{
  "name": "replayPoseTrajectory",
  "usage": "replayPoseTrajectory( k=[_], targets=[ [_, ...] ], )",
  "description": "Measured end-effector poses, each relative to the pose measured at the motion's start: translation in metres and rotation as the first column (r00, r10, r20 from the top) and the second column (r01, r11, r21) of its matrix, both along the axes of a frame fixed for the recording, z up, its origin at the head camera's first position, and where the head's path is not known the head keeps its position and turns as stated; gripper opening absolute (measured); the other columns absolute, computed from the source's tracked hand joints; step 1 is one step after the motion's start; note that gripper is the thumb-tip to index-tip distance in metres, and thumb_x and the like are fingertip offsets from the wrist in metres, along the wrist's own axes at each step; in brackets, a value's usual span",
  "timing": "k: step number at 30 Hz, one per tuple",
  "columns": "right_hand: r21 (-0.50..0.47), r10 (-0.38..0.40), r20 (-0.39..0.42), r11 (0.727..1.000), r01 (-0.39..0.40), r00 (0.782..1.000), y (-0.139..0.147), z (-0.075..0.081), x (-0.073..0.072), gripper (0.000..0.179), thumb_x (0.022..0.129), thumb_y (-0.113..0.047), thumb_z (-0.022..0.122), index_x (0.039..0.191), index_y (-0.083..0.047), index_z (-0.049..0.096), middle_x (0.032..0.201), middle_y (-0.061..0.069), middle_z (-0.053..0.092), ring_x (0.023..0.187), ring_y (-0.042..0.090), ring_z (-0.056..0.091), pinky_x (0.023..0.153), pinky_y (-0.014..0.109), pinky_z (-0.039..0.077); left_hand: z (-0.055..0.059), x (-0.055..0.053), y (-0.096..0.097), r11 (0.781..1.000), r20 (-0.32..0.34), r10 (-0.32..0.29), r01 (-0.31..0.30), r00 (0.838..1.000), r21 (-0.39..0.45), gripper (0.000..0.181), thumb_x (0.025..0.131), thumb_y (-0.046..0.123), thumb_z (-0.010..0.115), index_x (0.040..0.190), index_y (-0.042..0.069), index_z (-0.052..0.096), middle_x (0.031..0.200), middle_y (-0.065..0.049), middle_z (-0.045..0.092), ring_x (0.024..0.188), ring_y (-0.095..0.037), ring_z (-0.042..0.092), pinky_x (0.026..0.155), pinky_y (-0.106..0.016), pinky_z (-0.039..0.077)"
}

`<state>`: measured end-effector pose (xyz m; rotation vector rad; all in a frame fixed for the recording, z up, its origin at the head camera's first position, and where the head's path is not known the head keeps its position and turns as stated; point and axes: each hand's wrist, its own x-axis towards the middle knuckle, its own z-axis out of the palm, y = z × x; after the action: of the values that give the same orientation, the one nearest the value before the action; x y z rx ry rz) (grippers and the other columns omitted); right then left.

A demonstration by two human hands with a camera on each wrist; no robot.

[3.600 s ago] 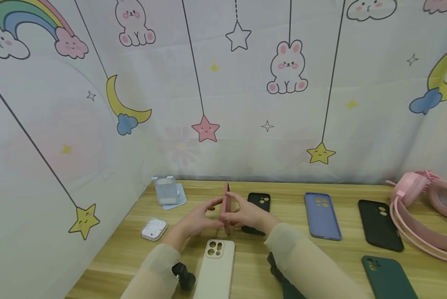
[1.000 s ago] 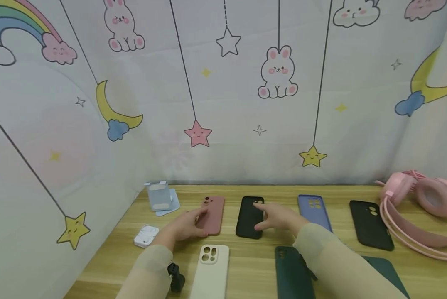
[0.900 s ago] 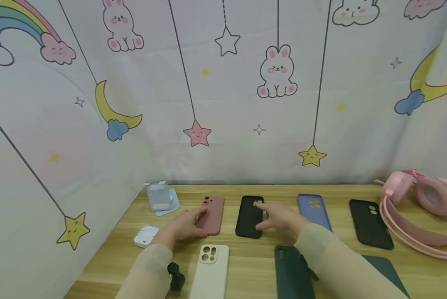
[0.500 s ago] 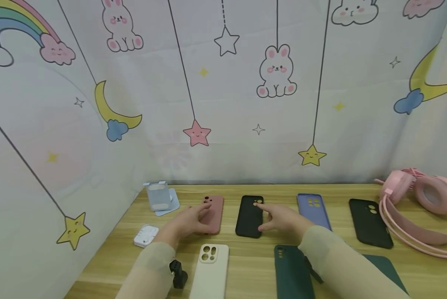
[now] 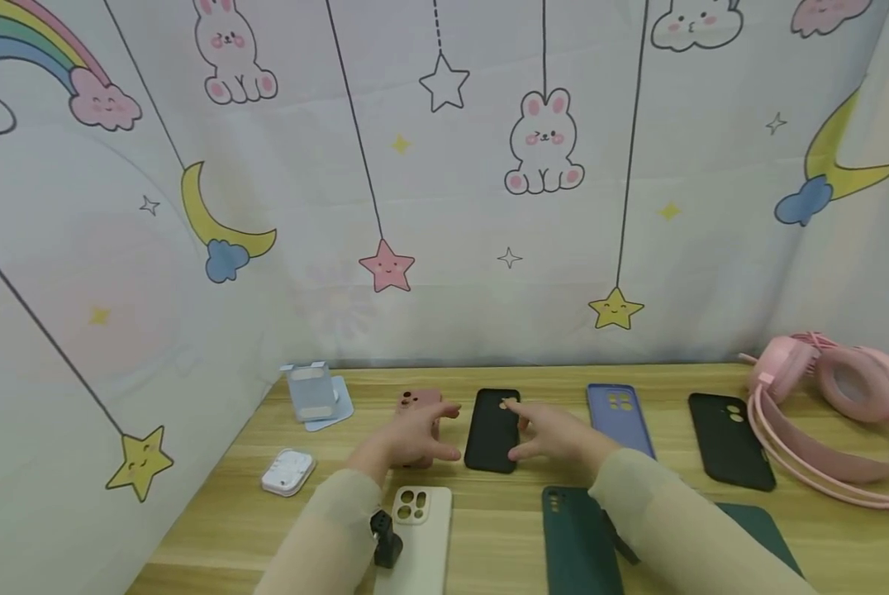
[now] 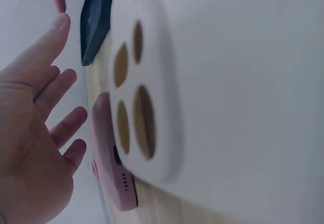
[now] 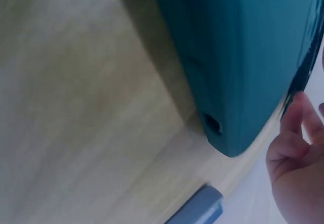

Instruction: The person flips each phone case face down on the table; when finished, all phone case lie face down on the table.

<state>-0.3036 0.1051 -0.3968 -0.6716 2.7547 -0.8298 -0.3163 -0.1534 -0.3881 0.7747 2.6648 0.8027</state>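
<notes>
A black phone case (image 5: 492, 438) lies on the table between my two hands. My left hand (image 5: 417, 433) is over the pink phone case (image 5: 419, 397), fingers and thumb spread toward the black case. In the left wrist view this hand (image 6: 38, 138) is empty and clear of the pink case (image 6: 115, 176). My right hand (image 5: 563, 435) is at the black case's right edge, thumb and fingers apart; whether it touches is hard to tell. A cream phone case (image 5: 430, 545) lies below my left wrist. Under my right wrist lies a dark green case (image 5: 574, 537).
To the right lie a blue-violet case (image 5: 619, 421), another black case (image 5: 730, 446), a second green case (image 5: 760, 529) and pink headphones (image 5: 853, 388). At left stand a light blue stand (image 5: 311, 392) and boxed white earphones (image 5: 288, 472). A printed curtain (image 5: 459, 207) hangs behind the table.
The pink case, earlier held upright between both hands, now lies flat left of the black case. My left hand has let it go and moved right; the right hand has stayed near the black case.
</notes>
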Motion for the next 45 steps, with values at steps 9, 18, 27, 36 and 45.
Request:
replayPoseTrajectory(
  k=[9,18,27,36,45],
  targets=[
    [0.073,0.004,-0.057,0.997,0.000,0.998,-0.007,-0.002,0.001,0.081,0.079,-0.032,0.076,0.146,-0.013,0.035,0.143,0.020,0.036,0.126,0.037,0.040,0.099,0.051,0.035,-0.004,0.000,0.016,0.979,-0.051,0.037,-0.047,0.998,-0.198,0.076,0.077,0.043,0.074,0.142,0.022,0.042,0.138,0.004,0.047,0.130,-0.033,0.031,0.105,-0.059,0.013],
    [0.093,0.012,-0.032,0.996,-0.009,0.999,0.002,-0.001,-0.001,0.083,0.078,-0.030,0.077,0.147,-0.011,0.033,0.138,0.018,0.042,0.126,0.037,0.041,0.099,0.052,0.035,-0.005,0.001,0.003,0.980,-0.088,0.052,-0.068,0.995,-0.189,0.073,0.079,0.036,0.076,0.141,0.018,0.043,0.135,0.005,0.050,0.127,-0.031,0.035,0.106,-0.056,0.014],
    [0.043,0.035,-0.046,0.999,-0.033,0.998,0.007,-0.002,0.000,0.086,0.077,-0.028,0.078,0.146,-0.005,0.031,0.126,0.012,0.052,0.119,0.033,0.048,0.097,0.050,0.037,0.001,0.002,0.019,0.992,-0.036,0.007,-0.011,0.999,-0.122,0.081,0.077,0.043,0.075,0.144,0.017,0.039,0.140,0.000,0.046,0.130,-0.033,0.033,0.104,-0.056,0.021],
    [-0.023,-0.005,0.005,1.000,0.005,1.000,0.012,-0.006,-0.001,0.100,0.074,-0.017,0.081,0.151,-0.007,0.016,0.131,0.009,0.052,0.127,0.030,0.041,0.103,0.048,0.031,0.002,0.004,0.034,0.997,-0.020,0.019,-0.020,1.000,-0.075,0.076,0.082,0.040,0.072,0.145,0.019,0.036,0.144,0.004,0.041,0.133,-0.029,0.031,0.106,-0.056,0.018],
    [-0.055,0.001,0.002,0.998,-0.001,1.000,0.014,-0.005,-0.003,0.109,0.072,-0.016,0.082,0.152,-0.014,0.009,0.122,0.008,0.058,0.118,0.028,0.050,0.097,0.051,0.036,0.008,0.005,0.058,1.000,-0.071,0.026,-0.025,0.997,0.017,0.084,0.080,0.046,0.072,0.148,0.024,0.029,0.148,0.004,0.034,0.136,-0.034,0.024,0.102,-0.057,0.027]
  ],
)
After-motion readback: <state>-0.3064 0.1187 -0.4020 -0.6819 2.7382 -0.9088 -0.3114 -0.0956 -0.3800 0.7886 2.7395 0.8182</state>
